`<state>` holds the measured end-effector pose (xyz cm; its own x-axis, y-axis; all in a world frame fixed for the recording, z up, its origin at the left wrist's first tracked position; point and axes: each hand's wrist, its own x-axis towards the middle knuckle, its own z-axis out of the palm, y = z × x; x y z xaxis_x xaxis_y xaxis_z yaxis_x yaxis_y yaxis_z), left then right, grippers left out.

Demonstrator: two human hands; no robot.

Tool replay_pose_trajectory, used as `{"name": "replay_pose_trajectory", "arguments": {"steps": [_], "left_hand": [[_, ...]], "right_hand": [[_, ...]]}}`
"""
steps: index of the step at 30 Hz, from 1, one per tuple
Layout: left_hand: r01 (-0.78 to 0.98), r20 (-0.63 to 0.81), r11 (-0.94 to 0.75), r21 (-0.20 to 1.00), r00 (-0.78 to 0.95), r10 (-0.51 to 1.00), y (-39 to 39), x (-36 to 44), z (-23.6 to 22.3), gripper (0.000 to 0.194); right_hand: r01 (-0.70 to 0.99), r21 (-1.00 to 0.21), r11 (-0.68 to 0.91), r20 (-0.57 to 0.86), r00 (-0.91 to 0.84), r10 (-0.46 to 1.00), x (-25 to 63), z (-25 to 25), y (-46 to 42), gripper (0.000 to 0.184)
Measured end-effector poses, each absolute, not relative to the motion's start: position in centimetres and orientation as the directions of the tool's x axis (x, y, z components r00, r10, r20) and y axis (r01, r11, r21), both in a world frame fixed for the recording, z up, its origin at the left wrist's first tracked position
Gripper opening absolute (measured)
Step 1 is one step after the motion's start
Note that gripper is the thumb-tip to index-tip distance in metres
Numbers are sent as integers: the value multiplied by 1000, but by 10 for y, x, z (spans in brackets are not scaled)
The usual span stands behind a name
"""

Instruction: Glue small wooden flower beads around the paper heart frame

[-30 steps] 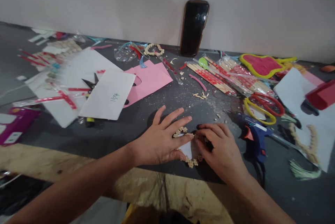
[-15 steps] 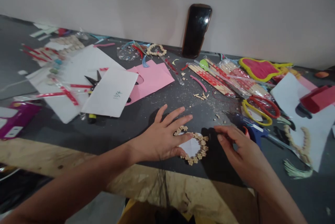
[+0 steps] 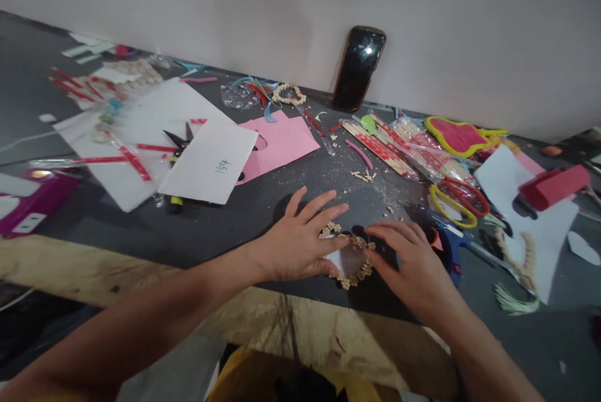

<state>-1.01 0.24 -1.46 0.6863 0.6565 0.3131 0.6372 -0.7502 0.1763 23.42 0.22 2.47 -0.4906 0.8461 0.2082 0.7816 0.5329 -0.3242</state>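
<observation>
A ring of small beige flower-shaped pieces [image 3: 355,280] lies near the table's front edge, around a white paper centre [image 3: 346,261]. My left hand [image 3: 300,242] rests over its left side with the fingers spread; thumb and index finger touch the ring and the paper. At the ring's right side, the thumb and index finger of my right hand [image 3: 406,258] close on its upper right edge. Whether a separate small piece is between those fingertips cannot be made out. Just right of that hand lies a blue glue gun [image 3: 453,242].
Yellow-and-red-handled scissors [image 3: 453,201] and packs of red-and-white sticks [image 3: 382,148] lie at the right. White cards [image 3: 211,164], pink paper [image 3: 282,139] and pliers [image 3: 178,142] are to the left. A phone [image 3: 359,70] leans on the wall. Crumbs and small sticks [image 3: 362,175] litter the middle.
My right hand has moved left, from beside the ring to its right edge, with thumb and finger now touching it. My left hand has stayed on the ring. The view has shifted slightly.
</observation>
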Motion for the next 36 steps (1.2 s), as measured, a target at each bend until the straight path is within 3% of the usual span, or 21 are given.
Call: {"name": "replay_pose_trajectory", "arguments": {"steps": [16, 20, 25, 36], "left_hand": [[608, 358, -789, 86, 720, 594, 4, -13, -8, 54], [654, 382, -736, 174, 644, 663, 8, -20, -6, 39], [697, 264, -638, 327, 581, 770, 13, -23, -11, 32], [659, 205, -668, 346, 642, 739, 11, -17, -8, 39]], "right_hand": [[765, -349, 541, 156, -521, 839, 207, 8, 11, 18], [772, -358, 526, 149, -509, 848, 205, 9, 11, 15], [766, -360, 532, 161, -511, 844, 206, 6, 10, 16], [777, -355, 520, 155, -499, 853, 207, 4, 8, 18]]}}
